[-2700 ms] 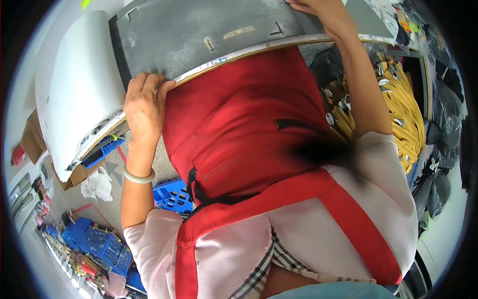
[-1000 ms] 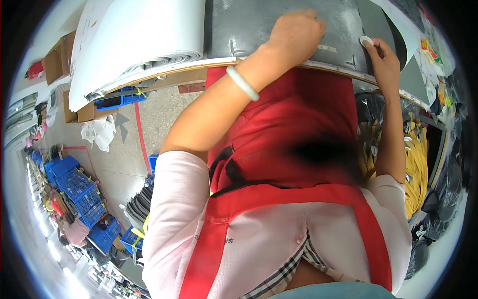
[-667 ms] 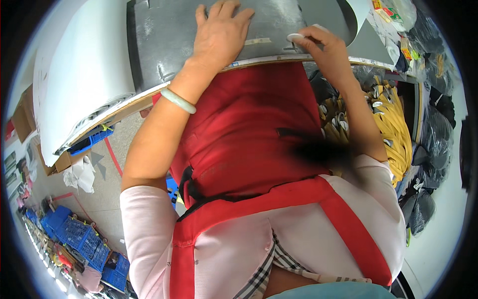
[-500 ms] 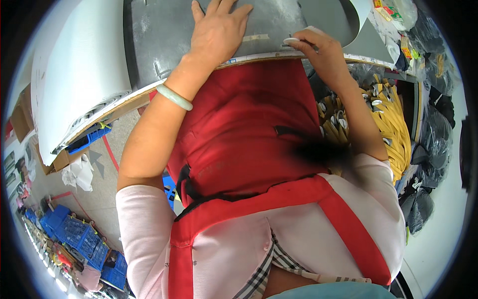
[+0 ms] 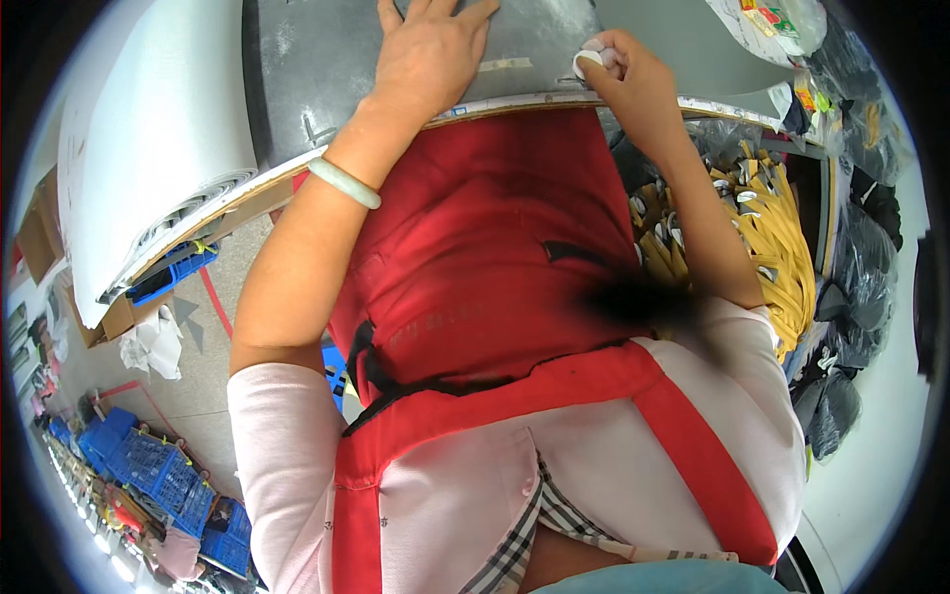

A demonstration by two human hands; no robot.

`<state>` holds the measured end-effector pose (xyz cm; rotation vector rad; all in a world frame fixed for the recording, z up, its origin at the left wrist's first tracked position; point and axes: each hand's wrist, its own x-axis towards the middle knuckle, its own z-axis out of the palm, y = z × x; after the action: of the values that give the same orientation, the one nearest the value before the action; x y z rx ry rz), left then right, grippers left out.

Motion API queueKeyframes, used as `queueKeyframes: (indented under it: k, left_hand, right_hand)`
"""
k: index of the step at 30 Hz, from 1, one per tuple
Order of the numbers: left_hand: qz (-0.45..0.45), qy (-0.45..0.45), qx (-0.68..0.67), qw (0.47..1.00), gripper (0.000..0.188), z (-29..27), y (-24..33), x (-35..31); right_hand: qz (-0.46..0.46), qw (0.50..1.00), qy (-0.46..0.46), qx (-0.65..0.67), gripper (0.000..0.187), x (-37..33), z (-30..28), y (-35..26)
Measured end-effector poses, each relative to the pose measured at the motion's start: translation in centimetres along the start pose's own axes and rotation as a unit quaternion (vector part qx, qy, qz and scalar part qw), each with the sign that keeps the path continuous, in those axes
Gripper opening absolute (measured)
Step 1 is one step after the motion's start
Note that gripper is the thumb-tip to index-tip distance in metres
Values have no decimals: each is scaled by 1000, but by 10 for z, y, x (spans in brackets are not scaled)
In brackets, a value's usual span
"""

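My left hand (image 5: 427, 57) lies flat with spread fingers on a dark grey sheet (image 5: 327, 59) covering the worktable; its fingertips run off the top of the picture. A pale green bangle (image 5: 344, 184) circles my left wrist. At the near edge, my right hand (image 5: 633, 84) pinches a white chalk disc (image 5: 586, 63) between thumb and fingers, just above the sheet. Beside it on the sheet is a short strip of beige tape (image 5: 506, 64). White smudges and small dark slits mark the sheet. A lighter grey sheet (image 5: 693, 49) reaches past my right hand.
A thick roll of white sheet material (image 5: 153, 129) overhangs the table's left end. Yellow strips (image 5: 772, 233) hang in a bundle below right, near black plastic bags (image 5: 861, 282). Blue crates (image 5: 158, 475) and crumpled white paper (image 5: 151, 344) are on the floor at left.
My right hand has shifted slightly up, and the chalk disc has turned from nearly edge-on to showing its face. The lighter grey sheet's curled right edge has dropped flatter. My left hand barely moved.
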<state>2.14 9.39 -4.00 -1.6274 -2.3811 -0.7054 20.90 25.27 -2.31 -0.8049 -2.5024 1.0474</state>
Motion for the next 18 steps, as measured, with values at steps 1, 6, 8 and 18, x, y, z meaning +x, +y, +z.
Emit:
queueKeyframes:
  k: [1,6,8,18]
  left_hand:
    - [0,-1,1,1000,30,0,-1,0]
    - [8,-5,33,999,32,-5,-2,1]
    - [20,49,44,998,29,5,-8,-3]
    - [2,42,-2,999,33,15,-8,-7]
  right_hand:
    - [-25,998,-20,-57,20,1,-4,-3]
    - [40,975,-201,-89,21,16,-32,-28]
    - [11,995,-96,33,18,30,-30,-30]
    - [-182,977,56,-95,25,172,12,8]
